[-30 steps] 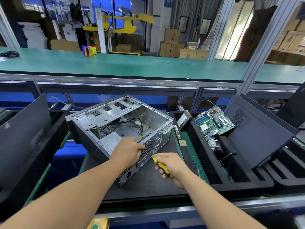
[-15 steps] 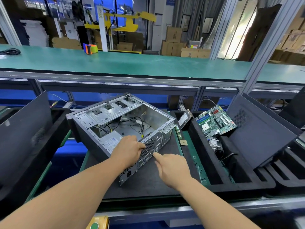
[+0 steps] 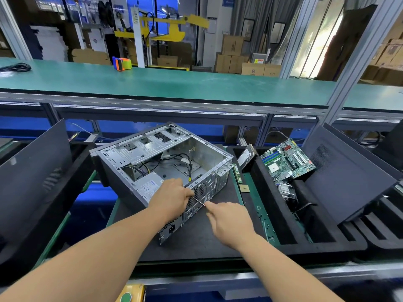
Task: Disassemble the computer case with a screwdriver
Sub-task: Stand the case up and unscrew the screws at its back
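Note:
An open silver computer case (image 3: 165, 162) lies on its side on a black mat (image 3: 196, 240), with loose cables and a power supply inside. My left hand (image 3: 172, 198) grips the top edge of the case's rear panel. My right hand (image 3: 226, 219) holds a screwdriver (image 3: 199, 201); only the thin metal shaft shows, and its tip meets the rear panel's grille beside my left hand. The handle is hidden under my right hand.
A black foam tray (image 3: 305, 234) to the right holds a green motherboard (image 3: 287, 160), a hard drive (image 3: 245, 158) and a heatsink. A dark side panel (image 3: 346, 177) leans in it. Another dark panel (image 3: 32, 177) stands at the left. A memory stick and a CPU chip (image 3: 244, 188) lie beside the case.
My right hand turned over the screwdriver, hiding its yellow handle, and shifted slightly toward the case. My left hand stayed on the rear panel.

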